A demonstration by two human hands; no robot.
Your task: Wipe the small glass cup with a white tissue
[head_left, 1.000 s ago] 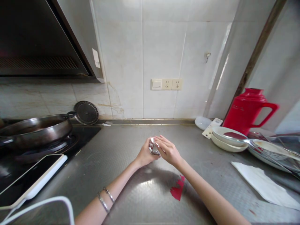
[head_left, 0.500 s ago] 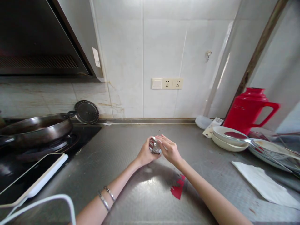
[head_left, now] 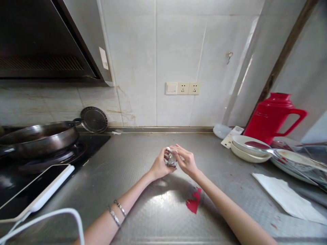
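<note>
My left hand is wrapped round a small, shiny, silvery see-through thing that looks like glass or crumpled foil; its exact kind does not show. From the right, my right hand closes over the same thing, its fingers together at the upper right edge. The fingertips are partly hidden. Both hands are above the middle of the steel counter. A torn red scrap lies nearer to me, beside my right forearm.
Left are a pan on the stove, a round dark lid against the wall, and a phone with a white cable. Right are a red thermos jug, white bowls, plates, and a white napkin.
The view has shifted slightly. My hands keep nearly the same hold on the shiny thing, with the right fingers moved a little at its edge.
</note>
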